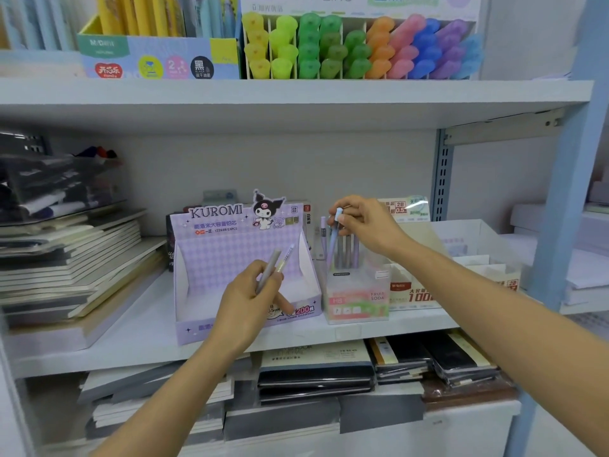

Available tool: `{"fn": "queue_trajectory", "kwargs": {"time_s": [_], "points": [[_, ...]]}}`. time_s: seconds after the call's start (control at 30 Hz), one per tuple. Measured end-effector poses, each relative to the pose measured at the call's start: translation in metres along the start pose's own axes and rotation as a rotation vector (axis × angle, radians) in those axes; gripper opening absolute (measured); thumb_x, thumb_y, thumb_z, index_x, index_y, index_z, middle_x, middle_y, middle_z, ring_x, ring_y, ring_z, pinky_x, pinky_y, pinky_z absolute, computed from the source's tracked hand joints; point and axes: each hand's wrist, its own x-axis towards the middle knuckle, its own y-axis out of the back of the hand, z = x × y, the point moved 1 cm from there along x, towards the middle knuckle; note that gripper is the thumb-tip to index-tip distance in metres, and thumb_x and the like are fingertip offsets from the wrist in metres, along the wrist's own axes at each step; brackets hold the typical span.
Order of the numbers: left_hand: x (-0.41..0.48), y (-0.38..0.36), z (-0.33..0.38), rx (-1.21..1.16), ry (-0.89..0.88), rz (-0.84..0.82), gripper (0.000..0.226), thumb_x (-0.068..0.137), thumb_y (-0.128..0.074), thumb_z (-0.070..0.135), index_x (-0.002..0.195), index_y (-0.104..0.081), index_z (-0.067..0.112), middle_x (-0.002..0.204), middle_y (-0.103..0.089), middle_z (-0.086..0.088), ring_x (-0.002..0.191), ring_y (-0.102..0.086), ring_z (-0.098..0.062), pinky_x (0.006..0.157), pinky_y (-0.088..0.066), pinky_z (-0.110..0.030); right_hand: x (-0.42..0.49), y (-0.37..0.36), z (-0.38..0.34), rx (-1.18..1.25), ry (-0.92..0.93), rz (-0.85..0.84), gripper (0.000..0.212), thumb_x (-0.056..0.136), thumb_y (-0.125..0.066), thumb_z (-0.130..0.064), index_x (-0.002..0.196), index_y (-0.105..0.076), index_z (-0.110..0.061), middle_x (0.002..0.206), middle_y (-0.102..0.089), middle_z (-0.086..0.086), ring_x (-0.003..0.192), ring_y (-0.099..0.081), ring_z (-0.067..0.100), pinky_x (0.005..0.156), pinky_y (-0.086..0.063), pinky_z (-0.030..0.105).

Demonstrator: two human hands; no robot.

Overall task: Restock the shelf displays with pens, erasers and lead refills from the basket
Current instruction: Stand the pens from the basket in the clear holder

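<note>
Between the thumb and fingertips of the right hand (365,225), a pale blue pen (334,237) is pinched near its cap end, tilted, its lower end down among the other pens (347,252) standing in the clear pen holder (357,293). Two more slim pens (275,267) are kept in the closed fingers of the left hand (245,303), their tips pointing up and to the right, in front of the purple display box (244,258).

That box (which looks empty from this angle) stands just left of the holder on the middle shelf (138,338). A white refill carton (415,291) sits just right of the holder. No basket is in view.

The step in hand is judged to be the seating of the blue pen in the holder. It would be done well if the pen were brought upright before release, so that its lower end is guided into a free gap rather than pressed against its neighbours. A light grip high on the barrel should be kept until the bottom is felt. The holder looks light and could be nudged or tipped by a sideways push, so the motion is best kept straight down. The two spare pens should be held clear of the box edge meanwhile.
</note>
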Motion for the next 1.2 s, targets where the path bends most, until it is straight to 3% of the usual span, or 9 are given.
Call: {"fn": "queue_trajectory", "kwargs": {"time_s": [0.2,0.3,0.43,0.57,0.67,0.77,0.87,1.03,1.2], "points": [[-0.008,0.012,-0.001,-0.04,-0.002,0.044,0.018,0.1,-0.048,0.031,0.096,-0.059,0.017,0.077,-0.072,0.001,0.051,-0.047,-0.001,0.055,-0.041,-0.025,0.001,0.0,-0.01,-0.01,-0.011,-0.123,0.014,0.097,-0.05,0.001,0.107,-0.057,-0.006,0.098,-0.072,0.014,0.091,-0.069,0.019,0.081,-0.058,0.031],[-0.008,0.016,-0.002,-0.135,0.024,0.069,0.016,0.099,-0.051,0.029,0.095,-0.063,0.019,0.086,-0.067,0.005,0.047,-0.045,-0.004,0.048,-0.041,-0.021,0.002,-0.002,-0.009,0.041,-0.042,-0.069,0.012,0.096,-0.052,0.003,0.101,-0.055,-0.007,0.089,-0.071,0.007,0.08,-0.07,0.014,0.074,-0.06,0.029],[-0.006,0.015,0.004,-0.272,0.047,0.025,0.017,0.099,-0.053,0.027,0.099,-0.065,0.015,0.077,-0.064,0.005,0.043,-0.038,-0.012,0.043,-0.038,-0.02,0.005,-0.009,-0.004,-0.03,-0.096,0.009,0.013,0.09,-0.062,0.004,0.094,-0.064,-0.008,0.084,-0.065,0.009,0.072,-0.067,0.021,0.075,-0.06,0.033],[-0.007,0.013,0.011,-0.346,0.045,-0.003,0.019,0.097,-0.055,0.027,0.101,-0.066,0.012,0.077,-0.063,0.003,0.043,-0.039,-0.012,0.044,-0.039,-0.02,0.008,-0.01,-0.008,-0.201,-0.064,0.04,0.016,0.088,-0.068,-0.004,0.103,-0.072,-0.007,0.081,-0.067,0.002,0.07,-0.064,0.016,0.077,-0.058,0.03],[-0.007,0.011,0.016,-0.398,0.048,-0.004,0.02,0.096,-0.055,0.026,0.103,-0.066,0.01,0.077,-0.062,0.002,0.042,-0.04,-0.012,0.045,-0.041,-0.021,0.0,-0.005,-0.022,-0.09,0.002,0.138,0.014,0.09,-0.067,-0.015,0.104,-0.071,-0.013,0.081,-0.067,-0.004,0.073,-0.062,0.013,0.066,-0.056,0.026],[-0.006,0.005,0.024,-0.423,0.04,-0.015,0.02,0.095,-0.057,0.026,0.101,-0.066,0.01,0.073,-0.061,0.003,0.043,-0.04,-0.013,0.045,-0.04,-0.023,-0.015,-0.006,-0.038,0.277,-0.035,-0.059,0.017,0.091,-0.066,-0.021,0.105,-0.068,-0.011,0.084,-0.072,0.006,0.07,-0.066,0.015,0.059,-0.054,0.024],[-0.006,-0.006,0.035,-0.444,0.024,-0.062,0.031,0.086,-0.063,0.036,0.1,-0.067,0.009,0.068,-0.058,0.005,0.044,-0.042,-0.013,0.045,-0.039,-0.021,-0.03,-0.013,-0.047,0.339,-0.046,-0.264,0.018,0.088,-0.07,-0.018,0.102,-0.07,-0.006,0.084,-0.073,0.01,0.074,-0.069,0.019,0.066,-0.058,0.024],[-0.006,-0.009,0.04,-0.501,0.066,0.014,0.012,0.086,-0.071,0.021,0.097,-0.069,0.016,0.057,-0.055,0.007,0.042,-0.042,-0.008,0.039,-0.033,-0.016,-0.036,0.012,-0.047,0.532,-0.093,-0.095,0.006,0.085,-0.068,-0.005,0.09,-0.068,-0.003,0.074,-0.072,0.009,0.063,-0.069,0.015,0.066,-0.058,0.022],[-0.003,-0.007,0.048,-0.732,0.096,0.177,0.016,0.07,-0.075,0.03,0.082,-0.076,0.021,0.056,-0.056,0.007,0.042,-0.039,-0.005,0.036,-0.026,-0.014,-0.058,0.028,-0.037,0.403,-0.116,-0.279,0.019,0.077,-0.073,-0.018,0.09,-0.071,-0.005,0.082,-0.073,0.014,0.069,-0.07,0.02,0.063,-0.057,0.022]]}}
